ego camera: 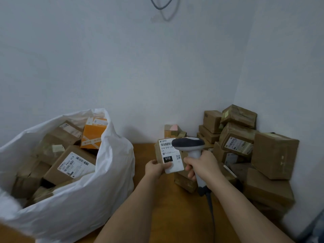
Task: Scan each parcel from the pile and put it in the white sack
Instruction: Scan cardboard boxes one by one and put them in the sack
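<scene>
Small brown parcel (169, 156) held up in front of the person, between the white sack and the pile, label side tilted toward the camera. White shipping label (171, 157) covers most of the visible face, barcode at the top edge, so the code sits right under the scanner head. Left hand (157, 168) pinches the parcel's lower left corner, thumb on the label face, fingers behind; the grip stays low, likely to keep the barcode uncovered. Right hand (201, 163) is wrapped around the grip of the scanner (190, 148), dark head pointed down and left at the barcode, nearly touching the parcel's top right. Cannot tell whether the trigger is pressed. Scanner cord (210, 207) trails down toward the person over the counter (145, 155).

Step in hand looks like the scan itself; drop into the sack not yet done.

White sack (108, 155) stands on the left, mouth wide open and slumped toward the person, so a parcel can go in with a short move of the left hand alone. Already holds many brown boxes plus an orange box (93, 134) near the back. Pile of unscanned parcels (245, 146) is stacked in the right corner against the wall, just behind and beside the right hand, easy reach for the next pick. Loose grey cable (162, 4) hangs on the wall above.
</scene>
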